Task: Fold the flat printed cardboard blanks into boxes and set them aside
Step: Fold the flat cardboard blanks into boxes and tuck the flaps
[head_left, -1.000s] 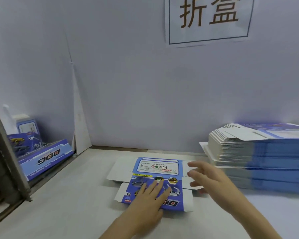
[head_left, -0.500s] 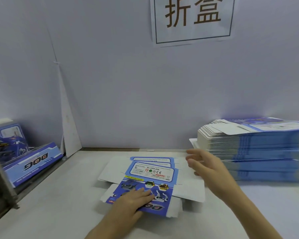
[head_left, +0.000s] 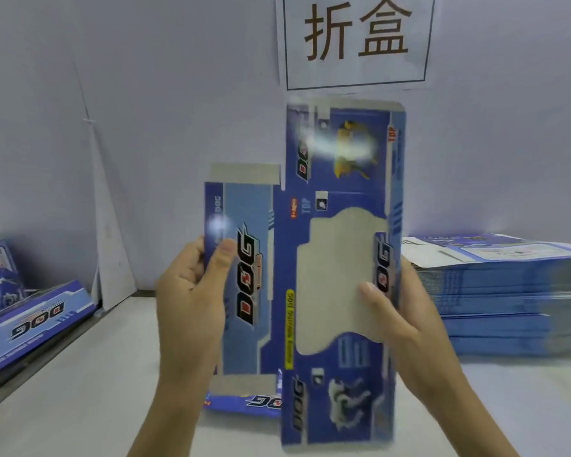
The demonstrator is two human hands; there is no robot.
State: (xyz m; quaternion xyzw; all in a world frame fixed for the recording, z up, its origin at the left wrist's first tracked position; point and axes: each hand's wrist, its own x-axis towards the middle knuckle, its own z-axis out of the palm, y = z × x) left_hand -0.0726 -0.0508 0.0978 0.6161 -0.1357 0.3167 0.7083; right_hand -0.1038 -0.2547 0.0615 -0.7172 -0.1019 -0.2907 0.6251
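You have lifted the blank off the desk and stood it on end in both hands.

A second ago the printed blank (head_left: 340, 268) lay flat on the desk (head_left: 89, 390) under your left hand (head_left: 192, 311); now it is raised, printed face towards you. Your left grip pinches the narrow side panel, thumb across its "DOG" logo. Your right hand (head_left: 406, 328) clamps the opposite long edge, thumb resting on the grey window cut-out. The blank is still unfolded, so no box is formed yet; I judge the next step is to crease the panels around. Another blank (head_left: 244, 402) lies on the desk just behind it, the stack of blanks (head_left: 498, 291) waits on your right, and finished boxes (head_left: 30, 328) sit far left.
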